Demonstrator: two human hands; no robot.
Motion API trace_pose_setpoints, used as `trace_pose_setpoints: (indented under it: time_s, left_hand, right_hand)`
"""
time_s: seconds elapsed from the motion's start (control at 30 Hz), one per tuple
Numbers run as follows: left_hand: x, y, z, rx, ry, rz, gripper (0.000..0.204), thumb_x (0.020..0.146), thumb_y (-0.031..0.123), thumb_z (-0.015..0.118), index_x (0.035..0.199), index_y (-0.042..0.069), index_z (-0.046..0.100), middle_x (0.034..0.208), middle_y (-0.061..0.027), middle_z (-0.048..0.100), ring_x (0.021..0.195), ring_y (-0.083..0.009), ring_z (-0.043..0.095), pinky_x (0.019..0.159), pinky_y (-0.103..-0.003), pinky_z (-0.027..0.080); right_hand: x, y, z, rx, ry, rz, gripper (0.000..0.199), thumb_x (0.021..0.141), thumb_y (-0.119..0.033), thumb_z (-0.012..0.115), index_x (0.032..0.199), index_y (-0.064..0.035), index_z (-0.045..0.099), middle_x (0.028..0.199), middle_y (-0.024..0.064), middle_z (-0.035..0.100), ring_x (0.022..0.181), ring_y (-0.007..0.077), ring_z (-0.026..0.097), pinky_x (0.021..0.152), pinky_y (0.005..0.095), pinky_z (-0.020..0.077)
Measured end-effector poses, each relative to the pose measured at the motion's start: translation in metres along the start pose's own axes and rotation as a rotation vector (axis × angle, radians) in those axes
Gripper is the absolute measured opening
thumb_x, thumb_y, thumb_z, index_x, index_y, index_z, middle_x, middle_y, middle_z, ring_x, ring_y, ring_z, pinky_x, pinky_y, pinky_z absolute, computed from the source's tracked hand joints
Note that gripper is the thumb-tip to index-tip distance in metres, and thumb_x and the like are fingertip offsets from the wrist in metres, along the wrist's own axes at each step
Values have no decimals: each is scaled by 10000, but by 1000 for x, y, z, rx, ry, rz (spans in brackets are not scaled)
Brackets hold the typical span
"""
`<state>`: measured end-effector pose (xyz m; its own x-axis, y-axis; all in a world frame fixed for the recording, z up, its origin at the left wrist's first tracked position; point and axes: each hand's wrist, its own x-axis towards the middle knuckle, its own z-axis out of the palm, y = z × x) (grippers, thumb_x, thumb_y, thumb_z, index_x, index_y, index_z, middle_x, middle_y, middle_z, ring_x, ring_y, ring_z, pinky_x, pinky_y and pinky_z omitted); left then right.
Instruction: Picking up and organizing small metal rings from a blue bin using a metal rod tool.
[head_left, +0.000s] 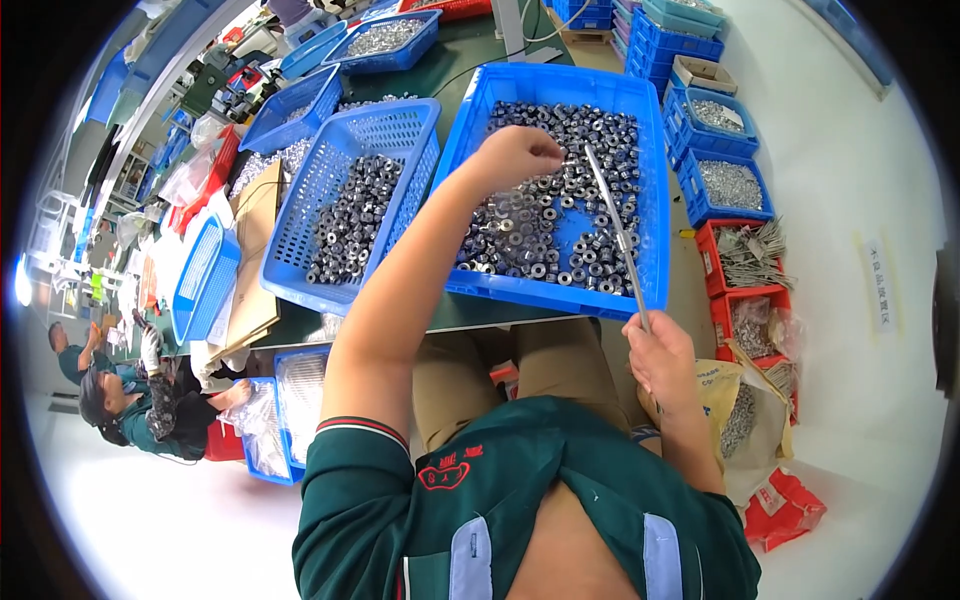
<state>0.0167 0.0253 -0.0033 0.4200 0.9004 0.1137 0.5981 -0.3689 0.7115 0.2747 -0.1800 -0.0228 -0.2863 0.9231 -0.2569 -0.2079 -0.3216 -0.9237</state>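
Note:
My right hand (662,360) is wrapped round the lower end of a long, thin metal rod (608,197). The rod slants up and left over a large blue tray (655,200), with a thicker collar partway along it. Inside the tray lie many small dark metal parts with round holes (515,240), and a bare patch of blue shows near the middle. Above the parts, close to the rod's upper end, my left hand (522,158) has its fingers pinched together. Whatever sits between those fingertips is too small to make out.
Left of the tray stands a blue perforated basket (415,140) holding similar parts. Cardboard (255,250) leans beside it. Stacked blue bins (725,180) and red bins (740,260) line the right side. Two other people (140,400) are at far left.

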Motion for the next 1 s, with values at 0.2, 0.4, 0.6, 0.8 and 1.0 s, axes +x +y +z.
trace_pose_setpoints:
  time_s: [0.2,0.4,0.6,0.8,1.0]
  left_hand:
    - [-6,-16,50,607,-128,-1,212,746,211,637,928,107,666,931,-88,640,894,-284,615,747,-400,494]
    - [0,-22,59,743,-148,-106,196,735,212,638,912,133,663,893,-81,644,885,-285,617,728,-405,498]
    - [-4,-18,51,634,-266,-96,194,733,244,627,909,176,669,816,-64,659,832,-274,630,697,-389,500]
    - [1,-8,58,575,-46,-5,183,763,248,595,914,181,675,876,-50,630,858,-263,615,732,-378,496]
    - [9,-5,72,784,-181,4,150,748,172,592,883,131,646,862,-116,640,841,-302,626,721,-422,502]
  right_hand:
    - [-3,7,-5,7,25,12,117,911,-132,516,884,-19,504,550,-48,410,387,13,341,353,166,263]
    - [-3,8,-6,-2,33,16,113,911,-130,513,886,-20,498,545,-50,400,385,14,335,354,168,266]
    - [-2,9,-7,14,13,15,116,911,-133,516,879,-25,490,569,-51,402,394,13,339,358,164,271]
    - [-2,9,-7,27,9,10,123,912,-143,518,877,-30,486,570,-52,404,397,10,342,363,159,271]
    - [-1,9,-5,43,18,18,114,889,-123,536,898,-17,495,582,-46,389,409,10,323,365,161,267]
